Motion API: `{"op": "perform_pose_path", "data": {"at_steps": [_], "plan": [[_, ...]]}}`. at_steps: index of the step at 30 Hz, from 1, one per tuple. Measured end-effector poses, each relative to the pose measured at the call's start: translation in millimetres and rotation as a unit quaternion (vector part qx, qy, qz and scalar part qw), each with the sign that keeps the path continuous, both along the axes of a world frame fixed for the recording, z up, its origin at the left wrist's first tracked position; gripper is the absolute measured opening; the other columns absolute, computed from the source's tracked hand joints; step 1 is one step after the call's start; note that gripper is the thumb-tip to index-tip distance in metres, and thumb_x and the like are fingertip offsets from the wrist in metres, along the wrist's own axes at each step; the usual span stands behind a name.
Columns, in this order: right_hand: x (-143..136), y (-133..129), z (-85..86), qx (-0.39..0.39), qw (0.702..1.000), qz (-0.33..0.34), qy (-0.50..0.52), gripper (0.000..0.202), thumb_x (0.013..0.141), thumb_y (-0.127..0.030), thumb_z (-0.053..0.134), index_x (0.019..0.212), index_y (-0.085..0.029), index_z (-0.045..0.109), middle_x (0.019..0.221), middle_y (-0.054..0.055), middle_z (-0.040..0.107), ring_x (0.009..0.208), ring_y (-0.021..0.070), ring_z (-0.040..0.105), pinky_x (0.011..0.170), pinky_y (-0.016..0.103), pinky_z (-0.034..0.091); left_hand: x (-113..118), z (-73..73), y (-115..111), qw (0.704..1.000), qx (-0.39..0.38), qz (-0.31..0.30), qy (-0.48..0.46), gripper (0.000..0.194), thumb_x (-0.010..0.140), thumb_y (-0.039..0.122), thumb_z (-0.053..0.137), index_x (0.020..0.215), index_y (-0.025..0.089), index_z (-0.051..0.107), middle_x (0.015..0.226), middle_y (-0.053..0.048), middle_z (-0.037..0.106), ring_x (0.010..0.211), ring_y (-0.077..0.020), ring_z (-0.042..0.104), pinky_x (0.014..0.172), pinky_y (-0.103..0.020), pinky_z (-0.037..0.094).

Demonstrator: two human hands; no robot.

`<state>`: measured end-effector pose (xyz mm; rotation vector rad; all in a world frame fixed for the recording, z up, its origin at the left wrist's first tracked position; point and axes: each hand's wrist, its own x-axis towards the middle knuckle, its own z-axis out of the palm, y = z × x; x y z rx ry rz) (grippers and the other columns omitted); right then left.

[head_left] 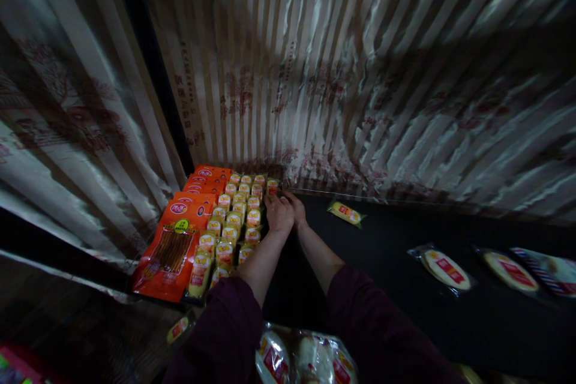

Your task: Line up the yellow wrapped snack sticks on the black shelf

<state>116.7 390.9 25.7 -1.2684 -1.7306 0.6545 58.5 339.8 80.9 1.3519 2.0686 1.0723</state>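
Note:
Rows of small yellow wrapped cakes [230, 233] stand on the black surface, beside orange snack bags [175, 240] at the left. My left hand [279, 213] is at the right edge of the rows, its fingers bent against a wrapped cake [272, 186] at the back. Touching it on the right is my right hand [295, 207], its fingers reaching toward the same cake. The fingertips are dim and partly hidden, so I cannot tell how firmly either hand grips it.
One yellow packet [346, 212] lies right of my hands. Oval wrapped pastries [447, 269] and a striped packet [551, 270] lie farther right on the black surface [387, 276]. A clear bag of pastries [306, 357] is nearest me. Printed curtain [315, 72] hangs behind.

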Motion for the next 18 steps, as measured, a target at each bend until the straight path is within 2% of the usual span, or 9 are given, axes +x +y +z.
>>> {"op": "perform_pose_path", "data": {"at_steps": [4, 10, 14, 18], "plan": [[8.3, -8.1, 3.5, -0.028, 0.999, -0.025, 0.008, 0.030, 0.075, -0.022, 0.047, 0.098, -0.024, 0.066, 0.081, -0.002, 0.070, 0.079, 0.0166, 0.064, 0.078, 0.031, 0.052, 5.7, 10.1, -9.1, 0.997, -0.035, 0.042, -0.062, 0.036, 0.085, 0.021, 0.037, 0.111, 0.008, 0.058, 0.126, -0.022, 0.052, 0.108, -0.0254, 0.058, 0.092, -0.034, 0.044], [22.2, -32.0, 5.2, -0.069, 0.997, -0.035, 0.013, 0.025, 0.074, -0.018, 0.049, 0.088, -0.024, 0.069, 0.084, 0.001, 0.071, 0.084, 0.0187, 0.064, 0.081, 0.031, 0.051, 24.3, 14.4, -29.3, 0.997, -0.035, 0.027, -0.068, 0.030, 0.085, 0.019, 0.038, 0.104, 0.015, 0.061, 0.119, -0.014, 0.059, 0.104, -0.0198, 0.059, 0.087, -0.028, 0.046], [33.7, -61.3, 14.3, -0.085, 0.995, -0.043, 0.013, 0.024, 0.072, -0.017, 0.051, 0.086, -0.023, 0.069, 0.087, 0.001, 0.071, 0.087, 0.0199, 0.064, 0.083, 0.032, 0.050, 30.8, 23.9, -60.3, 0.997, -0.042, -0.024, -0.062, 0.028, 0.085, 0.019, 0.040, 0.103, 0.017, 0.061, 0.111, -0.010, 0.064, 0.105, -0.0182, 0.058, 0.090, -0.027, 0.044], [48.6, -101.7, 28.9, -0.085, 0.995, -0.039, 0.031, 0.026, 0.073, -0.017, 0.049, 0.088, -0.024, 0.069, 0.088, -0.001, 0.071, 0.087, 0.0191, 0.064, 0.082, 0.031, 0.050, 34.4, 34.5, -101.7, 0.994, -0.030, -0.074, -0.075, 0.030, 0.086, 0.021, 0.039, 0.107, 0.018, 0.060, 0.115, -0.010, 0.063, 0.107, -0.0182, 0.057, 0.094, -0.028, 0.042]]}}
